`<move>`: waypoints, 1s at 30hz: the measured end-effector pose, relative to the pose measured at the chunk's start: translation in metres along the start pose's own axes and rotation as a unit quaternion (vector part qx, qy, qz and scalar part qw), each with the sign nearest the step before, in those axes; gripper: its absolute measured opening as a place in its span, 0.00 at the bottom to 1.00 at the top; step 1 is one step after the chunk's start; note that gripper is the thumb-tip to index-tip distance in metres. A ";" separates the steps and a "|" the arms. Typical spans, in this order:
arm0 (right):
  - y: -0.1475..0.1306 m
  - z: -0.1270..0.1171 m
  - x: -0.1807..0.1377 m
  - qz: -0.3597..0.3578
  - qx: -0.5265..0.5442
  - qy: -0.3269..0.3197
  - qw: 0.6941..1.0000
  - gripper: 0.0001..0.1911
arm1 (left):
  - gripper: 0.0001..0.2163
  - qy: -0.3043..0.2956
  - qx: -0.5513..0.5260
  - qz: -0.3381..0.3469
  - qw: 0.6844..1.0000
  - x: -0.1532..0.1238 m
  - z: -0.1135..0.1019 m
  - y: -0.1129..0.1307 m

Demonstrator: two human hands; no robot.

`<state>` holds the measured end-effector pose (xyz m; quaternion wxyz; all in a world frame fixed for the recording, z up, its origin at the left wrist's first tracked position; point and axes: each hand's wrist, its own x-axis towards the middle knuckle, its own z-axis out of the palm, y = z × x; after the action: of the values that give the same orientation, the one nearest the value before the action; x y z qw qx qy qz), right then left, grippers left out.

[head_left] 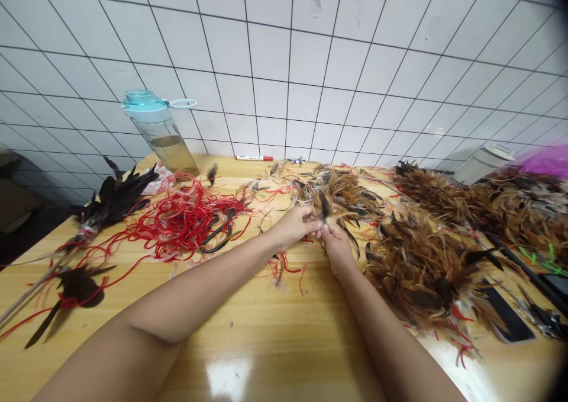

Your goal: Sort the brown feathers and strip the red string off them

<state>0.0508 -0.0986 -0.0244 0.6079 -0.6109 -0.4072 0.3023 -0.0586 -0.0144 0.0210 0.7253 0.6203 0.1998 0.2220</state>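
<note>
Both hands meet over the middle of the wooden table (248,325). My left hand (302,222) is closed, its fingertips pinching the base of a small bunch of brown and black feathers (325,203). Right against it, my right hand (336,242) is also closed, thumb and fingertips on the same feathers. Just beyond the hands lies a loose heap of brown feathers (355,189). To the left is a tangle of red string (177,218), with black-handled scissors (219,230) partly buried in its right side.
A bottle (166,135) with a blue lid stands at the back left, near black feathers (118,198) tied on a stick. A marker (254,158) lies by the tiled wall. Large feather piles (417,260), a phone (508,313) and a white cup (483,162) are on the right.
</note>
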 end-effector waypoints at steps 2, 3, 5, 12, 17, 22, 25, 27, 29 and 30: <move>-0.003 0.001 -0.001 0.028 0.032 -0.012 0.999 0.19 | 0.10 -0.004 0.002 0.002 1.000 0.000 -0.001 0.000; -0.005 0.001 -0.001 0.042 0.047 -0.016 0.998 0.20 | 0.10 -0.005 0.002 0.004 1.000 0.000 -0.002 0.001; -0.007 0.001 -0.001 0.064 0.074 -0.023 0.995 0.22 | 0.11 -0.011 0.001 0.007 1.000 0.000 -0.003 0.001; -0.010 -0.001 0.002 0.093 0.157 -0.034 0.983 0.21 | 0.10 0.005 -0.014 -0.008 1.000 0.001 -0.005 -0.003; -0.013 -0.005 0.003 0.106 0.197 -0.033 0.974 0.19 | 0.08 0.060 0.025 0.015 0.998 0.007 -0.015 -0.002; -0.015 -0.008 0.005 0.116 0.220 -0.034 0.968 0.19 | 0.07 0.127 0.124 0.051 0.983 0.013 -0.032 0.002; -0.015 -0.011 0.007 0.122 0.234 -0.029 0.964 0.18 | 0.07 0.148 0.235 0.067 0.958 0.016 -0.040 0.000; -0.014 -0.015 0.009 0.120 0.244 -0.022 0.962 0.17 | 0.08 0.147 0.299 0.076 0.940 0.017 -0.045 -0.001; -0.014 -0.017 0.010 0.116 0.252 -0.008 0.961 0.17 | 0.07 0.137 0.351 0.089 0.922 0.017 -0.048 -0.002; -0.013 -0.018 0.011 0.112 0.255 0.002 0.960 0.17 | 0.07 0.122 0.374 0.098 0.914 0.016 -0.049 -0.002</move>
<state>0.0699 -0.0990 -0.0087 0.7064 -0.4781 -0.2442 0.4612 -0.0728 0.0347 0.0117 0.3850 0.8306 0.2938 0.2748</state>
